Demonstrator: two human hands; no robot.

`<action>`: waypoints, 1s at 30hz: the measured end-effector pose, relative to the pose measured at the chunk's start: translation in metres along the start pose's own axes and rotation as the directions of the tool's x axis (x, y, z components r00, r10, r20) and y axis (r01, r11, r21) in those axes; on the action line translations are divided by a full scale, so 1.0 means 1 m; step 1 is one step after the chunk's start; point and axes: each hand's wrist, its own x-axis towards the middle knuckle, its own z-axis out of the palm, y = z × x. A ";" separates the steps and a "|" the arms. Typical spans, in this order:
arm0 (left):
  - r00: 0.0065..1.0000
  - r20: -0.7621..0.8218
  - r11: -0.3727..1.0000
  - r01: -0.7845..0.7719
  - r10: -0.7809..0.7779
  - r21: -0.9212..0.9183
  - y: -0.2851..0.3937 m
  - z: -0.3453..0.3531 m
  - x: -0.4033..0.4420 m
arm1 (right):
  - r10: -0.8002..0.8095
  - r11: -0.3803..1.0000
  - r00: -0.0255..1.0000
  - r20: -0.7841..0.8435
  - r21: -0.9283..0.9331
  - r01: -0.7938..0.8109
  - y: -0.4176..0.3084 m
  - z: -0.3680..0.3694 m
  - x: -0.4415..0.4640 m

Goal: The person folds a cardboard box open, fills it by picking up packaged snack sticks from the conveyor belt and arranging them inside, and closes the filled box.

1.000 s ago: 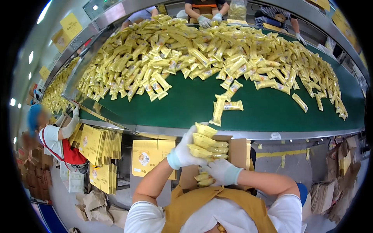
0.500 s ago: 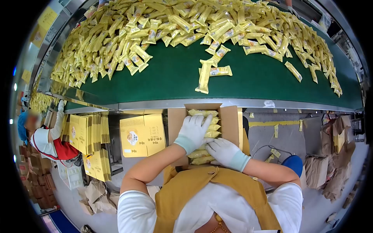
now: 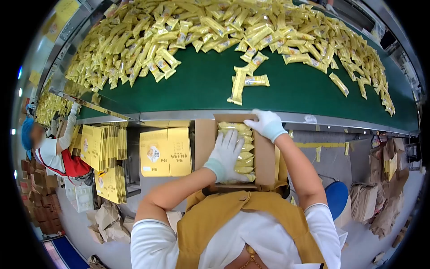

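Note:
Directly in front of me an opened cardboard box [image 3: 264, 168] holds a row of yellow snack packets [image 3: 245, 156] lying crosswise. My left hand [image 3: 227, 154], in a white glove, rests on these packets with its fingers outstretched and spread. At the box's far right corner, my gloved right hand [image 3: 268, 124] has thumb and fingers around the edge of the far flap [image 3: 230, 118]. The side flaps stand folded outward. Beyond the box, a few loose packets [image 3: 237, 88] lie on the green conveyor belt [image 3: 188, 89].
A big heap of yellow packets [image 3: 215, 27] covers the belt's far side. Yellow flat cartons [image 3: 165, 152] lie left of the box, with more stacked cartons [image 3: 103, 145] beyond. A co-worker [image 3: 67, 148] stands at left. A blue stool [image 3: 337, 199] is at right.
My right hand has moved from the packets at the near end up to the far flap. My left hand has shifted lower and flattened over the packets.

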 end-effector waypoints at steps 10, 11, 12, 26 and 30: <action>0.295 -0.836 0.838 -0.162 -0.462 -0.520 -0.035 -0.012 -0.065 | -0.463 0.863 0.740 -0.488 -0.057 0.502 0.005 -0.014 -0.070; 0.246 -0.749 0.701 -0.265 -0.615 -0.662 -0.038 -0.010 -0.066 | -0.475 0.848 0.699 -0.535 -0.066 0.526 0.006 -0.019 -0.080; 0.217 -0.629 0.532 -0.374 -0.746 -0.760 -0.041 -0.004 -0.066 | -0.452 0.853 0.664 -0.595 -0.071 0.517 0.007 -0.025 -0.087; 0.804 -0.469 0.007 -0.501 -0.365 -0.865 -0.008 0.147 0.056 | 0.032 0.994 0.782 -0.622 0.098 0.037 0.063 -0.065 -0.088; 0.744 -0.511 -0.085 -0.597 -0.430 -0.798 -0.053 0.040 0.057 | 0.018 0.919 0.798 -0.602 0.324 0.224 0.039 -0.121 -0.083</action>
